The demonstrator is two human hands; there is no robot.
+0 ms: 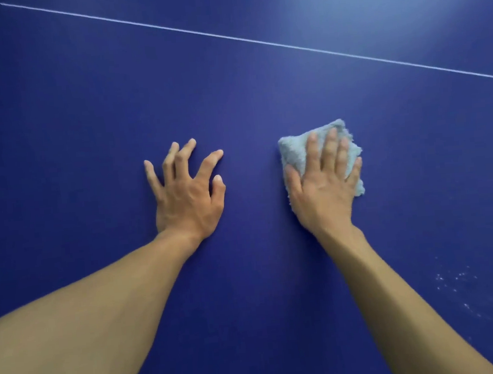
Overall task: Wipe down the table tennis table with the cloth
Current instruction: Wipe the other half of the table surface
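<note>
Cloth position: pale blue-grey fluffy cloth (pixel 292 150) lies flat on the blue desk (pixel 87 125), directly under the right grip (pixel 323 186), right of centre in the view.
Cloth vs grip: palm and fingers cover its middle. Cloth shows past the fingertips, left of the thumb, and to the right beside the little finger.
Cloth form: folded pad, roughly four-sided, set like a diamond, with one corner pointing away from the person.
Cloth long axis: appears to run along the hand, away from the person. The near end is hidden under the palm, so I cannot tell for certain.
Right grip state: flat, fingers straight and close together, thumb out to the left, pressing the cloth down.
Left grip state: left grip (pixel 188 197) is spread wide, fingers arched, tips on the bare desk. It holds nothing and sits well apart from the cloth.
Arms: both forearms bare, reaching forward from the lower corners and converging slightly.
Desk marks: thin white line (pixel 257 41) crosses diagonally beyond both hands. Pale specks (pixel 453 279) lie near the right forearm.
</note>
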